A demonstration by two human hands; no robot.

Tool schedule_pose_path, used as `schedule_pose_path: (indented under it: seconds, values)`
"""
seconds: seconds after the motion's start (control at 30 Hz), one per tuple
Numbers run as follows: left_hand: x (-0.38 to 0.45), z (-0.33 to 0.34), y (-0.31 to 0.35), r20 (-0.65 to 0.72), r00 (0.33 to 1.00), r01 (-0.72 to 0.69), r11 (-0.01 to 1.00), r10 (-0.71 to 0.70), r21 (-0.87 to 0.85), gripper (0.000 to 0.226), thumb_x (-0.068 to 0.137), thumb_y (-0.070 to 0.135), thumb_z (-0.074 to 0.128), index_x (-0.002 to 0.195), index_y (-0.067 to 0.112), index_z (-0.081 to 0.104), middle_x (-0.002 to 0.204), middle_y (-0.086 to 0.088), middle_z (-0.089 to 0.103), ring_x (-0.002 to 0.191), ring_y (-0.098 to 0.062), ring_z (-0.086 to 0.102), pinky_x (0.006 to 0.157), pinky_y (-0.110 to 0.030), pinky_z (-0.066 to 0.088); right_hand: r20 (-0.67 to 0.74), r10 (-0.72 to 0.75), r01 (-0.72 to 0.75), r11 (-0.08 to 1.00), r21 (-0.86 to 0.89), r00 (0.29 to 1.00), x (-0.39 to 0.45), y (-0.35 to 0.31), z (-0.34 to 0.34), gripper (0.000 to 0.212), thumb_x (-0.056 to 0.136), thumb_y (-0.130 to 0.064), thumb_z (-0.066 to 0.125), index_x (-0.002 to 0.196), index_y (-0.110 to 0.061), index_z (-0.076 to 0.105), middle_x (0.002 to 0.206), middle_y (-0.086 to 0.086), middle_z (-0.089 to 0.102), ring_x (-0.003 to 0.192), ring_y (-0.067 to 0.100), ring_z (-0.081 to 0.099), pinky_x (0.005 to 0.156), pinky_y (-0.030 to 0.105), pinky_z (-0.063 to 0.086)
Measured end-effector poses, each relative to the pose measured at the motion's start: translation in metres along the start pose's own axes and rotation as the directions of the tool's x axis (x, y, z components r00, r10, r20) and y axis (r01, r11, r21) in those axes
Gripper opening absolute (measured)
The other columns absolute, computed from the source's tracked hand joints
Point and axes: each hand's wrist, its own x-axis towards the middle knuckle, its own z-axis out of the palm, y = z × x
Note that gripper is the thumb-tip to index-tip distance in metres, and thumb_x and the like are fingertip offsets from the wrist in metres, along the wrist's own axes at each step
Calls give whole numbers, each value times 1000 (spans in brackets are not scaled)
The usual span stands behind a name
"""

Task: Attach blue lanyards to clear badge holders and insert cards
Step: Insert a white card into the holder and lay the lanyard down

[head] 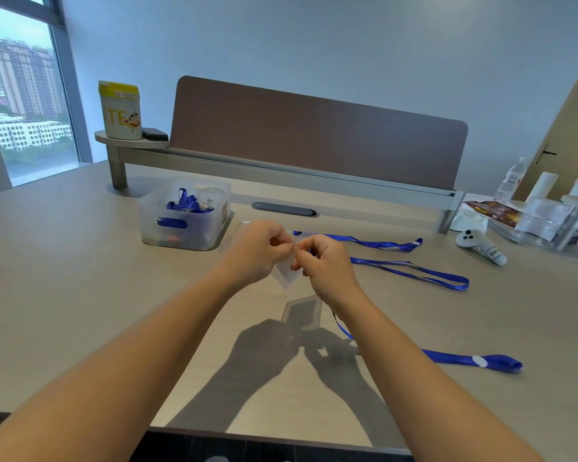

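pale matte desk (80,295) and a plain wall fill the view, with daylight from a window at the left. raised above the desk near its middle, a clear badge holder (285,273) is pinched at its top edge by the left hand (259,250), fingers curled on it. the right hand (326,261) pinches the clip end of a blue lanyard (464,360) right against that edge; the clip itself is too small to be made out. the holder is judged light, thin, flexible and slippery, best held near the slot by its rim. the lanyard is soft, flat woven ribbon, limp, trailing under the right forearm across the desk. two more lanyards (414,270) lie beyond the right hand. a translucent bin (184,225) holding more blue ribbon stands just behind the left hand.
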Motion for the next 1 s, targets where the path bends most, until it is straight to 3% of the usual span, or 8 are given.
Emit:
schedule_pose_path:
  seconds: [0.17,0.3,0.4,0.53,0.7,0.77,0.87,1.0]
  values:
    - [3,6,-3,16,1000,-7,995,8,-98,12,88,15,52,87,6,60,76,-1,54,77,-16,50,61,-16,38,53,-12,13,1000,-12,999,5,4,-4,22,93,-9,46,73,-19,52,67,-5,53,61,3,48,55,11,40]
    - [3,7,-13,145,963,268,826,-226,-495,23,90,31,46,76,15,52,77,-2,54,73,-16,53,67,-24,47,74,49,-59,988,141,996,13,3,-13,25,93,-9,47,71,-20,53,69,-3,56,62,5,49,52,7,42]
    - [-2,5,-25,366,773,634,613,-518,-472,51,88,55,32,69,11,50,72,-6,51,65,-16,48,62,-26,42,77,101,-117,965,234,992,20,2,-21,25,93,-8,46,71,-18,54,70,-2,53,64,9,47,62,18,40]
    - [-11,14,-31,722,555,825,386,-413,-413,71,85,64,18,81,5,56,71,-7,57,61,-15,49,55,-23,44,158,123,-169,931,324,980,22,5,-22,27,93,-4,43,72,-14,56,67,2,50,65,13,45,66,22,40]
    - [-2,19,-24,475,720,558,14,-506,-830,22,92,22,45,78,7,51,74,-7,58,46,-12,63,41,-17,51,269,186,-272,904,329,945,15,12,-27,24,94,-3,42,78,-8,59,68,4,49,64,13,46,67,23,41]
    - [5,14,-22,361,746,469,57,-560,-881,11,90,10,46,85,2,53,71,-8,55,44,-12,62,39,-16,51,230,263,-310,929,204,937,14,15,-29,11,92,-7,47,96,-5,57,78,5,52,71,13,49,72,25,45]
    - [12,5,-10,217,785,397,201,-581,-896,24,89,1,48,113,-1,49,83,-12,57,64,-17,58,40,-16,52,-11,370,-368,927,66,929,17,26,-28,35,90,-15,54,123,-8,44,100,3,49,93,17,49,84,29,41]
    - [20,-4,6,120,821,334,299,-558,-894,11,87,-1,50,97,4,51,83,-8,55,69,-17,60,52,-19,56,-120,376,-345,913,219,919,12,27,-19,21,92,-17,49,72,-10,52,73,4,55,67,17,53,64,24,46]
